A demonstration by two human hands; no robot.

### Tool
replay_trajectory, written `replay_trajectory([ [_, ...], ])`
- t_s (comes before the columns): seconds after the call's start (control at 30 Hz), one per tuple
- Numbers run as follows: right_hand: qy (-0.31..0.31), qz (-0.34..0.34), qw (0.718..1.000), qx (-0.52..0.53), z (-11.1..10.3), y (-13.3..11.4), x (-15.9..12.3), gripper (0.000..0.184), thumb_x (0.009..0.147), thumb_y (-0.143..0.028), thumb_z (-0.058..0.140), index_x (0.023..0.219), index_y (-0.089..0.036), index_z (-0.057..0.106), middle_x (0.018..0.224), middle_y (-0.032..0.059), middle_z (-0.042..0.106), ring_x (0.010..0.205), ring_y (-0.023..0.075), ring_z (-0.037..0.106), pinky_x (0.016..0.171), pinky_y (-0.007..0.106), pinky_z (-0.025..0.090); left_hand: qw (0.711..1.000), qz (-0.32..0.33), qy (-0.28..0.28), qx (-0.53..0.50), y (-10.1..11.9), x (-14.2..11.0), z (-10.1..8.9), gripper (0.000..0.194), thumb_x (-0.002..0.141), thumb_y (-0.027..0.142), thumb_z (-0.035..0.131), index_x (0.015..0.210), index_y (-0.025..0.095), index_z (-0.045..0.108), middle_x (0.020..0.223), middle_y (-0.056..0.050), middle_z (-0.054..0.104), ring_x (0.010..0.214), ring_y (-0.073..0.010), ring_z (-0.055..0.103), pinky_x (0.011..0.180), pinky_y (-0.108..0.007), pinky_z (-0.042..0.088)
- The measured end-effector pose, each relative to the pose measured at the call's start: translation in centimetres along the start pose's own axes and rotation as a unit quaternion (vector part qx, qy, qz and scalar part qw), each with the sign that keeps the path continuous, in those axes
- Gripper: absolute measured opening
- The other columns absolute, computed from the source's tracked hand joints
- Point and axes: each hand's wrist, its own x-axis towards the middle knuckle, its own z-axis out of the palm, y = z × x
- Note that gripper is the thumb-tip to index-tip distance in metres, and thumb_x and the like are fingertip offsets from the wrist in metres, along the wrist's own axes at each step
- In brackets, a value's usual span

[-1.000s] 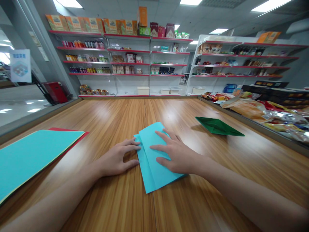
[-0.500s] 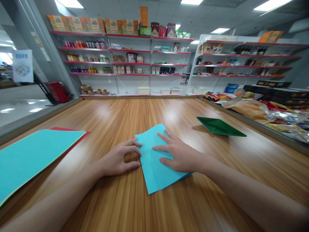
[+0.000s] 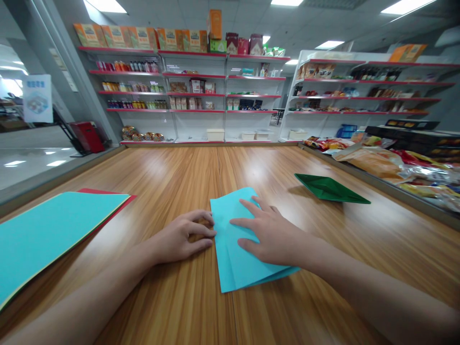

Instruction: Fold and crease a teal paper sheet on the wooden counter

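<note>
A folded sheet of light blue paper point(image 3: 230, 261) lies on the wooden table in front of me, its layers slightly parted at the lower right. My right hand point(image 3: 271, 232) rests on top of it with fingers spread, covering part of its right side. At the paper's left edge is my left hand point(image 3: 187, 237), its fingers apart and curved, the tips touching or very near the edge. Further right sits a folded dark green paper piece point(image 3: 332, 188), shaped like a shallow boat with pointed ends.
To the left lies a stack of coloured paper point(image 3: 61, 230), blue on top with red showing beneath. A raised rim borders the wooden table point(image 3: 172, 172). Packaged snacks point(image 3: 381, 163) are heaped beyond the right edge. Stocked shelves point(image 3: 194, 76) stand behind.
The blue paper has turned slightly and shifted a little right under my right hand. Its lower right layers stand more apart. My left hand has followed slightly to the right.
</note>
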Motion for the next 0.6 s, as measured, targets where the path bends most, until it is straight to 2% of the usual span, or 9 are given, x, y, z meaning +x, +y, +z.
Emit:
replay_trajectory([
  [0.1, 0.017, 0.008, 1.000, -0.006, 0.5, -0.2, 0.1, 0.047, 0.083, -0.051, 0.051, 0.128, -0.037, 0.055, 0.146, 0.0154, 0.032, 0.134, 0.0448, 0.021, 0.095, 0.065, 0.027, 1.000, -0.001, -0.006, -0.005, 0.1, 0.0, -0.1, 0.020, 0.087, 0.025, 0.057, 0.103, 0.021, 0.068, 0.113, -0.007, 0.053, 0.110, -0.0176, 0.052, 0.100, -0.033, 0.040],
  [0.33, 0.018, -0.018, 1.000, -0.015, 1.3, -0.4, 0.1, 0.050, 0.086, -0.052, 0.044, 0.133, -0.033, 0.050, 0.148, 0.0156, 0.029, 0.139, 0.0399, 0.011, 0.100, 0.065, 0.019, 1.000, -0.001, -0.009, -0.012, 0.5, 0.0, -0.2, 0.017, 0.087, 0.024, 0.056, 0.099, 0.019, 0.066, 0.110, -0.007, 0.052, 0.108, -0.0174, 0.051, 0.097, -0.033, 0.041],
  [0.5, 0.017, -0.030, 0.999, -0.029, 1.4, -0.6, 0.0, 0.050, 0.088, -0.051, 0.041, 0.133, -0.031, 0.049, 0.146, 0.0153, 0.033, 0.139, 0.0371, 0.013, 0.102, 0.064, 0.015, 1.000, -0.013, 0.006, -0.002, 0.6, 0.2, 0.2, 0.013, 0.087, 0.027, 0.056, 0.094, 0.018, 0.064, 0.110, -0.007, 0.050, 0.106, -0.0172, 0.052, 0.095, -0.033, 0.042],
  [0.6, 0.019, -0.039, 0.998, -0.034, 1.3, -0.7, -0.1, 0.049, 0.088, -0.050, 0.041, 0.132, -0.031, 0.050, 0.145, 0.0153, 0.033, 0.138, 0.0380, 0.014, 0.102, 0.063, 0.017, 1.000, -0.027, 0.009, 0.013, 0.7, 0.2, 0.4, 0.015, 0.087, 0.029, 0.056, 0.097, 0.019, 0.061, 0.114, -0.007, 0.049, 0.109, -0.0178, 0.050, 0.096, -0.033, 0.042],
])
